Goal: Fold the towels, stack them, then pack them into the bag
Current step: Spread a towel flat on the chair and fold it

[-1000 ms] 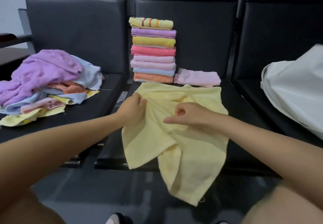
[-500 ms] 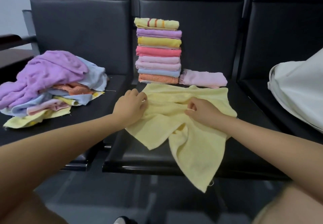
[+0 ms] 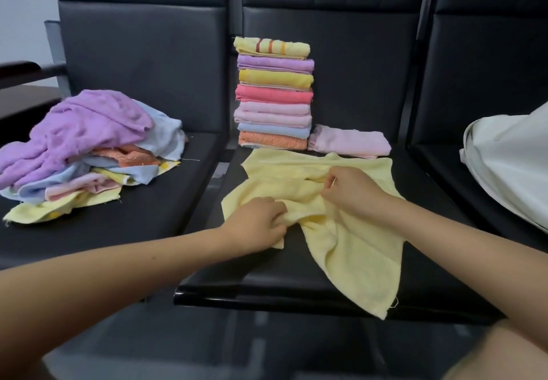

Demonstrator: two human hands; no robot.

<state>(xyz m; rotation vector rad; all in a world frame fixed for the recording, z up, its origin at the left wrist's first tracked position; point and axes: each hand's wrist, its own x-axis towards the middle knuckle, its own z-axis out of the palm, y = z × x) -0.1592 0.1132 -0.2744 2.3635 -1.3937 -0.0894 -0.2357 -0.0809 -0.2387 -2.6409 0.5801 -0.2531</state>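
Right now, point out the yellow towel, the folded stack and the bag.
yellow towel (image 3: 355,264), head view, its hanging lower part.
folded stack (image 3: 274,95), head view, the red towel's front.
bag (image 3: 510,166), head view, its white side.

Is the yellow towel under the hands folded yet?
Not folded: the yellow towel lies crumpled, one corner hanging over the seat edge.

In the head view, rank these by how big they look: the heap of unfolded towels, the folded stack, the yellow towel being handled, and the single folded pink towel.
1. Heap of unfolded towels and yellow towel: look alike, and the yellow one is nearer, so I won't rank them.
2. Folded stack.
3. Pink towel, clearly smallest.
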